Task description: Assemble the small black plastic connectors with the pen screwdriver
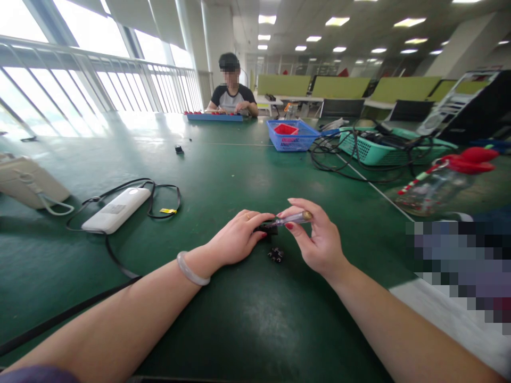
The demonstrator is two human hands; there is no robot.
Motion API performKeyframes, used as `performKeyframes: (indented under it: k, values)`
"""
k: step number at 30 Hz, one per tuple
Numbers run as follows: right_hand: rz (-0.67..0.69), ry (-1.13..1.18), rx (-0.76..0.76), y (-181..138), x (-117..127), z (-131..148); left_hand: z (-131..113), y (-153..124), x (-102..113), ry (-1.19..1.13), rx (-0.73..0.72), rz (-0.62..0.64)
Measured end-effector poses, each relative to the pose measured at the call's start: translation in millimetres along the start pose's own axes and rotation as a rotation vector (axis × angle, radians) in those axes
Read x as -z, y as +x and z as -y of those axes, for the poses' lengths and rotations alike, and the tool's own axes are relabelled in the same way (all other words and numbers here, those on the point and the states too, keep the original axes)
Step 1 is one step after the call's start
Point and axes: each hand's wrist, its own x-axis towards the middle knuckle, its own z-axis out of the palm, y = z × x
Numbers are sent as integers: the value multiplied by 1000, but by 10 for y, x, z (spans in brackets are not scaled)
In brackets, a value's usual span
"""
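The right hand [315, 239] keeps a closed grip on a clear screwdriver [293, 218], its tip at a black part [266, 229] which the left hand [239, 236] pins to the green surface [239, 319] in a closed grip. Just below both grips lies a small part [275, 255] (also black), and well to the left a white pack [115, 210].

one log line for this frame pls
left hand: grips small black part on green table | right hand: holds clear-handled screwdriver, tip at the part | nearby: second black piece, loose
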Motion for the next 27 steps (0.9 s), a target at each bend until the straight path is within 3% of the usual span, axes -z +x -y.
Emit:
performKeyframes:
  k: [5, 8, 11, 16, 23, 27]
  values:
    - [-236, 32, 54, -4, 15, -38, 10, 3, -1, 145, 164, -116]
    - [-255, 6, 64, 14, 20, -85, 62, -19, -26, 288, 318, -71]
    - [-238, -2, 23, 22, 25, -116, 100, -38, -40, 368, 364, 20]
    - [-228, 4, -40, 20, 35, -133, 91, -24, -37, 265, 323, 54]
    - [-246, 8, -106, 27, 32, -204, 6, -33, -6, 9, 23, 214]
    - [-247, -1, -128, 38, 35, -271, -104, -54, 13, 34, -17, 230]
